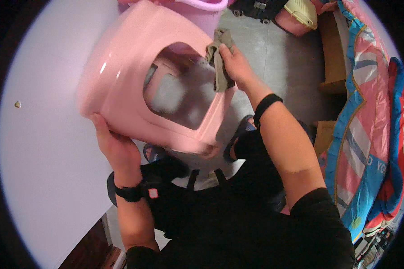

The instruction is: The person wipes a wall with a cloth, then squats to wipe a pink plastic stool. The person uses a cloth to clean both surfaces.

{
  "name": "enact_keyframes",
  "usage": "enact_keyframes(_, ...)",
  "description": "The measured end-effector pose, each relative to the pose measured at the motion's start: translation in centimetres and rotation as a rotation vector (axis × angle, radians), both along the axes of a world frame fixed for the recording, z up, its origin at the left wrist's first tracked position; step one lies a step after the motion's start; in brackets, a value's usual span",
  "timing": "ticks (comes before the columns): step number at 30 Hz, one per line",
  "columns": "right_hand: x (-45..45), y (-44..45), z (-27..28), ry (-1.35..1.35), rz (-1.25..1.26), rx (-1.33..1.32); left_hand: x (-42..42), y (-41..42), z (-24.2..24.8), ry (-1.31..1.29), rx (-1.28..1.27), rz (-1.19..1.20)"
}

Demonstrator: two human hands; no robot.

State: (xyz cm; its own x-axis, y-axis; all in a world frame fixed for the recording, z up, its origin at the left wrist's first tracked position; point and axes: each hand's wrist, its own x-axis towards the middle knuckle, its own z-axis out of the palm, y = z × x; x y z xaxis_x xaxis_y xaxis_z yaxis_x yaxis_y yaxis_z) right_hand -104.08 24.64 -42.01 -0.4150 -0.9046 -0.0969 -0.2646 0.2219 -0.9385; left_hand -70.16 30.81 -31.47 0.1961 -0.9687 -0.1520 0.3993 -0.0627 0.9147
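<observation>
A large pink plastic hood [121,80] with a wide rounded opening is held up in front of me, slightly blurred. It looks like the cover of a litter box. My left hand [118,151] grips its lower left edge, thumb on the outside and the fingers mostly hidden behind. In my right hand [235,64] is a folded grey-brown cloth [222,60], pinched under the thumb at the right rim of the opening. Whether the cloth presses on the plastic, I cannot tell. Through the opening the grey floor shows.
A purple tub [205,16] stands behind the hood. Further right are a black wheeled object [256,10] and a pink box with a yellowish lid [296,18]. A white wall [47,117] runs along the left. Colourful bedding [367,134] hangs on the right.
</observation>
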Motion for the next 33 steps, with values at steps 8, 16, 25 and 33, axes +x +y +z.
enact_keyframes(8,0.2,1.2,4.2,-0.663,-0.005,0.154,-0.1,0.3,0.5,0.057,-0.045,0.025)
enact_keyframes(16,0.2,0.3,4.8,-0.855,-0.14,0.174,0.3,0.0,0.1,0.01,-0.005,0.073)
enact_keyframes(25,1.4,0.4,5.0,-0.794,-0.137,0.128,-0.2,0.6,-0.3,-0.769,-0.4,0.419)
enact_keyframes(33,1.5,1.0,4.0,-0.622,-0.092,0.119,-4.6,2.6,-0.6,-1.57,-0.892,-0.178)
